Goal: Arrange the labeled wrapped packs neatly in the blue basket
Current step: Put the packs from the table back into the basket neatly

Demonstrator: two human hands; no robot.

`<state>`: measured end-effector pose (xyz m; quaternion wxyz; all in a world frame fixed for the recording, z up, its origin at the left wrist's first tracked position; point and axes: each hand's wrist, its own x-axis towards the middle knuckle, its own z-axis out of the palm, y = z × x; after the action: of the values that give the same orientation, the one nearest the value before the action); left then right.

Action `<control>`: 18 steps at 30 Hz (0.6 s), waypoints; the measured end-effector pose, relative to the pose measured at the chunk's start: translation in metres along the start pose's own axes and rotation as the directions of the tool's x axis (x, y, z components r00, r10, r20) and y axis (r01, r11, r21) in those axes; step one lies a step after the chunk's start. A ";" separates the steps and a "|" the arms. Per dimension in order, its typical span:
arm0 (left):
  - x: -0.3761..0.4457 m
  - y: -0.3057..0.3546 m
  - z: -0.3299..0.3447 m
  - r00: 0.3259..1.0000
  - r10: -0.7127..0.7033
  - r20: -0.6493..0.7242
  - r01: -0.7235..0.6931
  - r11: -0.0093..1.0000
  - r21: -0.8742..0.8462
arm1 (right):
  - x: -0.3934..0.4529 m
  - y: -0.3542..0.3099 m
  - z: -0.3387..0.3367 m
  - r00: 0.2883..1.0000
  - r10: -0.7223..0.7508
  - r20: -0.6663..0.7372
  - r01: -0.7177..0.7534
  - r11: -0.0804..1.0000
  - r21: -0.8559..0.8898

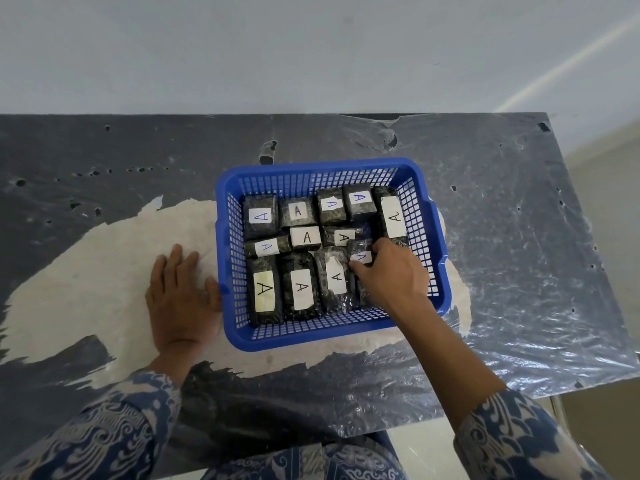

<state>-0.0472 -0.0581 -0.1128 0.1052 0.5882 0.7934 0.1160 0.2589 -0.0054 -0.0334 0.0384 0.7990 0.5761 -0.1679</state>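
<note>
A blue mesh basket [221, 237] stands on the table's middle. Inside lie several dark wrapped packs, each with a white label marked A, in rough rows; one long pack [393, 216] lies along the right wall. My right hand [391, 275] reaches into the basket's near right corner, its fingers closed around a small labeled pack [360, 252] that rests among the others. My left hand [181, 292] lies flat on the table with fingers apart, its thumb touching the basket's left wall.
The dark table [104, 161] is covered with crinkled clear plastic film, and a pale worn patch [86, 282] spreads under and left of the basket. The table's right edge [588, 237] drops to the floor. A plain wall runs behind.
</note>
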 end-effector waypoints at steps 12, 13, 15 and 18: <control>0.000 0.000 -0.001 1.000 -0.014 0.019 0.014 1.000 -0.009 | 0.014 0.011 -0.027 0.988 -0.143 -0.052 0.147 0.987 0.072; 0.000 0.000 -0.001 1.000 -0.017 0.023 0.017 1.000 -0.008 | 0.018 0.015 -0.033 0.984 -0.172 -0.038 0.174 0.983 0.066; 0.000 0.000 -0.001 0.999 -0.018 0.031 0.018 1.000 -0.011 | 0.026 0.021 -0.044 0.976 -0.216 -0.014 0.216 0.976 -0.007; 0.001 0.000 -0.002 0.999 -0.026 0.042 0.027 1.000 -0.013 | 0.032 0.026 -0.050 0.978 -0.208 -0.002 0.207 0.975 -0.085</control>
<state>-0.0475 -0.0576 -0.1108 0.1272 0.5791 0.7980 0.1078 0.3034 0.0278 -0.0003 0.0512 0.7330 0.6633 -0.1420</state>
